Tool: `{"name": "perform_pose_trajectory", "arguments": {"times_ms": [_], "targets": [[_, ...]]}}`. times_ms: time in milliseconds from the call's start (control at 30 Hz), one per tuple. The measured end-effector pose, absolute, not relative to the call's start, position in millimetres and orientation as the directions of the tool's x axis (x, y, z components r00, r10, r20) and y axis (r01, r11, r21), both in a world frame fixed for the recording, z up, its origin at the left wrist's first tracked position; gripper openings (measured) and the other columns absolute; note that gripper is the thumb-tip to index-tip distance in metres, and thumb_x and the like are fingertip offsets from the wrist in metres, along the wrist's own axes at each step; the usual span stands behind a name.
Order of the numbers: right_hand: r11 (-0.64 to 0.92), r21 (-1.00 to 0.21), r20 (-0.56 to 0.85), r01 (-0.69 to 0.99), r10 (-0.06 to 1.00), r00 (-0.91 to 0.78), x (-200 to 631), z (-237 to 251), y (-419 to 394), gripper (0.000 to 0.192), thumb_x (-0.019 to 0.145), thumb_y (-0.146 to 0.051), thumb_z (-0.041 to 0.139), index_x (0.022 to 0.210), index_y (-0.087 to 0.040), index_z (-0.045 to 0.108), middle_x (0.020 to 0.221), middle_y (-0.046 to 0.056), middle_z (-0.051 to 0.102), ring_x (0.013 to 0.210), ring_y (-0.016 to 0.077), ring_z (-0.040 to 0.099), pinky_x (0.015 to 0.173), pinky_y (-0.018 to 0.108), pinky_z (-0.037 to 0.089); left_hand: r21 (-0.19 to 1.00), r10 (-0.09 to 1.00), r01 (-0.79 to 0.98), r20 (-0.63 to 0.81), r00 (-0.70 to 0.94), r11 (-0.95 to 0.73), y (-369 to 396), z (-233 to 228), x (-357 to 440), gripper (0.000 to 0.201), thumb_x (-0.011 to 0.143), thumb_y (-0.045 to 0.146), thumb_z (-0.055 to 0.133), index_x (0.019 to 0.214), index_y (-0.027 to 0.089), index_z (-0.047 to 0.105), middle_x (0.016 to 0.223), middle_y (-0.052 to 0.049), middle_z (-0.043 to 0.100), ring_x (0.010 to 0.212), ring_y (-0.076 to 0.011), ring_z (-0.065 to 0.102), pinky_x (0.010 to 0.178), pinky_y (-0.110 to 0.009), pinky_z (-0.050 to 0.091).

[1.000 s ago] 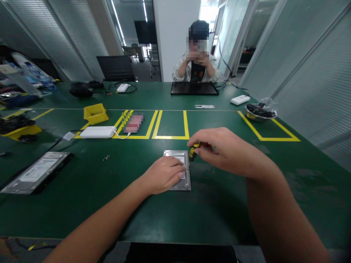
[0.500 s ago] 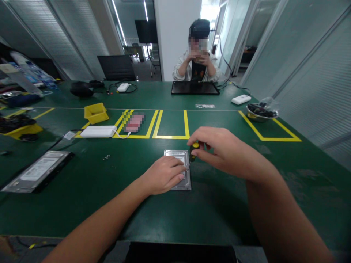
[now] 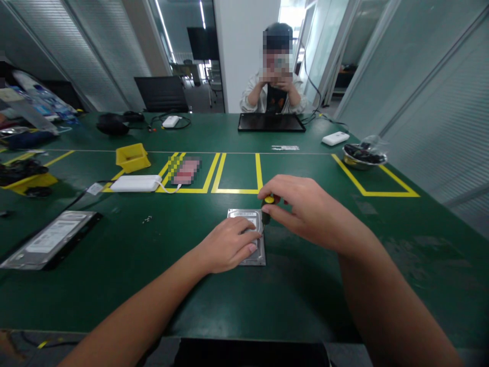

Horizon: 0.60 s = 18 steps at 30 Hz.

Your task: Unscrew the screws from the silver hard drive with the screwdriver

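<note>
A silver hard drive [image 3: 260, 255] with a white label lies flat on the green table before me. My left hand [image 3: 229, 244] rests across it, curved fingers and thumb pressing on its top and covering much of the label. In my right hand [image 3: 301, 206] is a short screwdriver [image 3: 268, 204] with a dark handle and yellow cap, pinched between thumb and fingers. It stands nearly upright at the drive's right edge, its shaft close to my left fingertips. Whether the tip sits in a screw is too small to tell.
Several small screws [image 3: 147, 219] lie to the left, and beyond them another hard drive [image 3: 57, 234]. Farther back are a white power bank [image 3: 135, 183], a yellow bin [image 3: 133, 157] and a metal bowl [image 3: 364, 157]. Across the table sits a person [image 3: 273, 86] behind a dark flat panel [image 3: 271, 122].
My right hand and the screwdriver have shifted slightly left, and the handle's tilt has changed a little. My left hand stays on the hard drive.
</note>
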State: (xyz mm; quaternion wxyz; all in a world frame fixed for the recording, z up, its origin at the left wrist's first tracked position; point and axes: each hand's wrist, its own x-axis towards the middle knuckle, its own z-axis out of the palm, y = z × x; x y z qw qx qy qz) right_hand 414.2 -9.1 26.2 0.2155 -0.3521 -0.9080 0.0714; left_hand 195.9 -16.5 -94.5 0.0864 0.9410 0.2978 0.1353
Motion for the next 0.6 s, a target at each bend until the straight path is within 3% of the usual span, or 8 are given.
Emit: {"name": "perform_pose_trajectory", "arguments": {"times_ms": [300, 467, 600], "targets": [[0.771, -0.253, 0.336, 0.584, 0.636, -0.694, 414.1, 28.4, -9.2, 0.019, 0.091, -0.009, 0.051, 0.097, -0.013, 0.069, 0.096, 0.006, 0.064, 0.091, 0.0165, 0.058, 0.083, 0.027, 0.043, 0.246, 0.588, 0.540, 0.211, 0.780, -0.805, -16.3, -95.3, 194.9, 0.038, 0.100, 0.037, 0.039, 0.126, 0.021, 0.060, 0.117, -0.011, 0.057, 0.108, -0.0274, 0.053, 0.097, -0.045, 0.043], [0.785, -0.245, 0.357, 0.569, 0.619, -0.700, 416.6, 25.6, -7.0, 0.025, 0.089, -0.008, 0.051, 0.105, -0.013, 0.068, 0.106, 0.007, 0.069, 0.101, 0.0191, 0.061, 0.093, 0.031, 0.043, 0.245, 0.587, 0.538, 0.214, 0.781, -0.806, -16.1, -95.3, 195.1, 0.037, 0.100, 0.038, 0.040, 0.125, 0.021, 0.061, 0.117, -0.011, 0.057, 0.108, -0.0273, 0.053, 0.096, -0.045, 0.043], [0.789, -0.268, 0.371, 0.553, 0.615, -0.696, 415.8, 24.1, -6.2, 0.022, 0.089, -0.010, 0.054, 0.104, -0.014, 0.069, 0.107, 0.006, 0.070, 0.100, 0.0185, 0.062, 0.092, 0.030, 0.044, 0.242, 0.589, 0.543, 0.211, 0.780, -0.804, -16.6, -95.1, 195.4, 0.037, 0.100, 0.038, 0.039, 0.125, 0.021, 0.061, 0.117, -0.011, 0.057, 0.108, -0.0276, 0.052, 0.096, -0.046, 0.043]]}}
